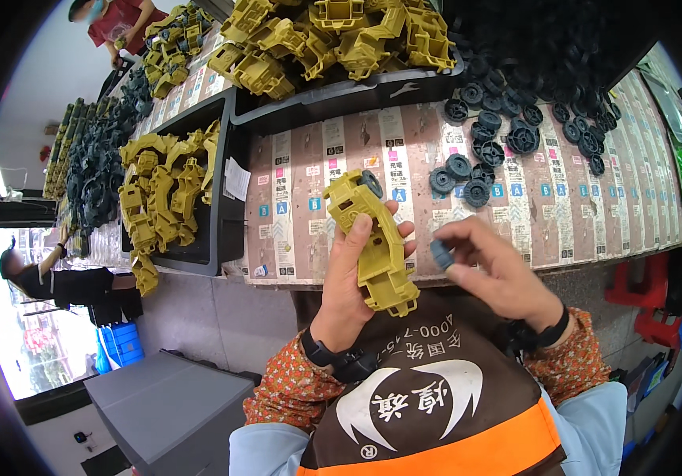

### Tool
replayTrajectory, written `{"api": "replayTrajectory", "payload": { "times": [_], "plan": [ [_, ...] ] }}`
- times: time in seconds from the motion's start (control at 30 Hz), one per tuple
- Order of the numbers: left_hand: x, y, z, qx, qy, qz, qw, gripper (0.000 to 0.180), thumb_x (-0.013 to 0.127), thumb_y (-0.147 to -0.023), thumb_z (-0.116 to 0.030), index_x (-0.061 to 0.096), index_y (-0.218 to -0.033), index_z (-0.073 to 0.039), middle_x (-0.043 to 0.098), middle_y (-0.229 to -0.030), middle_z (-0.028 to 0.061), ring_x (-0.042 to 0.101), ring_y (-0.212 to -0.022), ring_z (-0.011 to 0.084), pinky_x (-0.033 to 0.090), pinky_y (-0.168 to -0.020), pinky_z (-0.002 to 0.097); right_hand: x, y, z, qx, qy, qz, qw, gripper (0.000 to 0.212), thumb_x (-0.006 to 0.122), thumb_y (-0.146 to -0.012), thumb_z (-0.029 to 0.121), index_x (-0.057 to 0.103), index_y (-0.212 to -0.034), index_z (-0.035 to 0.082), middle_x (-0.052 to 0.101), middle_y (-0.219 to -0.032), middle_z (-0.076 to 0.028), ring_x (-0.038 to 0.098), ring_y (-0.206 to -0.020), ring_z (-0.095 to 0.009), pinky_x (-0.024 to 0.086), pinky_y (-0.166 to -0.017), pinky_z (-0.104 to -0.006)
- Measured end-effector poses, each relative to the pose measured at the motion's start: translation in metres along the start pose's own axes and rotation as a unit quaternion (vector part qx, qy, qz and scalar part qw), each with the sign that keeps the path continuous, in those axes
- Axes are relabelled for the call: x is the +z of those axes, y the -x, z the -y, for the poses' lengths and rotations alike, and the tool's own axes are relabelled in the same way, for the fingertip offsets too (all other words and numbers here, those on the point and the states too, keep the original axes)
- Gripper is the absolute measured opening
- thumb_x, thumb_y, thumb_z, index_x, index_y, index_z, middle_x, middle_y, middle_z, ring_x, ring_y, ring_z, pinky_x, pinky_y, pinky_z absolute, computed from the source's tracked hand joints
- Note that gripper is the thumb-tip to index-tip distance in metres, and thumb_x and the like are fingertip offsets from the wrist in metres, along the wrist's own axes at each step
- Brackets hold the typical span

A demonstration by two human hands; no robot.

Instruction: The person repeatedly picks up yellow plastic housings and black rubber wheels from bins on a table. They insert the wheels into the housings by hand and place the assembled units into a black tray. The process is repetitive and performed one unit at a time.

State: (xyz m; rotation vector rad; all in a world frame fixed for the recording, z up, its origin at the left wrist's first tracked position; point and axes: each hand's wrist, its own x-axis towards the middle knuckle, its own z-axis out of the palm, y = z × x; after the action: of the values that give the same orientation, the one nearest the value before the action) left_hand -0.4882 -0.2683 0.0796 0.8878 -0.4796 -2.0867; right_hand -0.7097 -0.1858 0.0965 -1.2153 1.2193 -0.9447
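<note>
My left hand [354, 266] is wrapped round a yellow plastic toy car body [377, 246], held tilted above the table's front edge. One dark toy wheel [371, 183] sits at the far end of that body. Close by on the right, my right hand [490, 270] pinches another small dark toy wheel [441, 255] between thumb and fingers, apart from the car body. Beyond my hands, loose dark wheels [476, 192] lie on the table, with a large heap of them farther back.
A black bin [234, 230] of yellow car bodies stands left, another black bin [341, 101] behind. Dark parts [99, 170] are piled farther left. Two people [63, 282] are at the left. A grey box [166, 404] stands below the table; red stools [646, 285] are at right.
</note>
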Motion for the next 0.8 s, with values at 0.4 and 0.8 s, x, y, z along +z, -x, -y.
{"api": "replayTrajectory", "payload": {
  "times": [0.4, 0.8],
  "plan": [
    [0.006, -0.001, 0.004, 0.062, 0.004, 0.014, 0.998, 0.044, 0.066, -0.104, -0.027, 0.047, -0.14, -0.01, 0.061, -0.132, 0.011, 0.069, -0.109, 0.0244, 0.065, -0.084, 0.0401, 0.042, -0.004, -0.011, 0.023, -0.264, 0.019, 0.964, 0.042, 0.051, -0.108, 0.009, 0.044, -0.15, 0.003, 0.055, -0.135, -0.005, 0.055, -0.113, -0.009, 0.05, -0.098, -0.0287],
    [0.019, -0.001, 0.013, 0.275, -0.162, -0.011, 0.948, 0.045, 0.064, -0.104, -0.02, 0.042, -0.142, -0.006, 0.06, -0.131, 0.0146, 0.07, -0.103, 0.0226, 0.06, -0.087, 0.0364, 0.053, 0.003, -0.004, -0.156, 0.123, -0.043, 0.979, 0.068, 0.05, -0.083, -0.01, 0.043, -0.151, -0.006, 0.063, -0.117, -0.026, 0.068, -0.107, -0.036, 0.054, -0.095, -0.0378]
  ]
}}
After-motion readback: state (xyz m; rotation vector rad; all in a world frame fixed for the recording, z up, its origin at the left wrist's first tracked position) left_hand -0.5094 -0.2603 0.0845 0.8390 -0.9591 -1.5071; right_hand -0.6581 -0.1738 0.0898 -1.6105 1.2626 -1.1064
